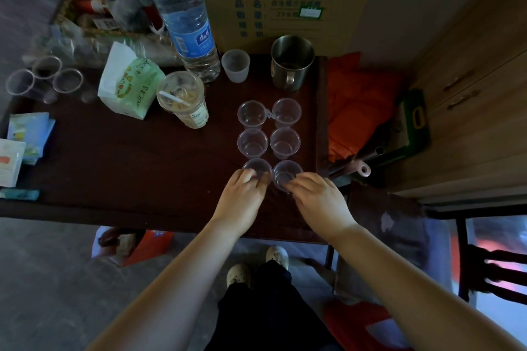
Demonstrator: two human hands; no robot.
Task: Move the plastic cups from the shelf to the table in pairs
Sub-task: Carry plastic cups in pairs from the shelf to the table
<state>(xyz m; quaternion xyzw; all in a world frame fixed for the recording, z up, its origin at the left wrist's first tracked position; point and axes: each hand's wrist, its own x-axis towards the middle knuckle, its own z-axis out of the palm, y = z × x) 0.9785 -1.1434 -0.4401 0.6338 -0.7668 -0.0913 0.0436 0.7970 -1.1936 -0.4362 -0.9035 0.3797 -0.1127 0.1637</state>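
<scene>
Two hands close on the nearest pair of clear cups: the left hand (242,194) has its fingers curled round the rim of the left cup (258,169), and the right hand (316,196) pinches the near wall of the right cup (286,175). Both cups seem to rest on the dark table (128,165), completing a grid with two earlier pairs (268,129) just beyond. Further cups (45,78) sit at far left; the shelf itself I cannot make out. These thin cups would likely tip easily, so a careless release, or a knuckle brushing the middle row, could topple its neighbours.
</scene>
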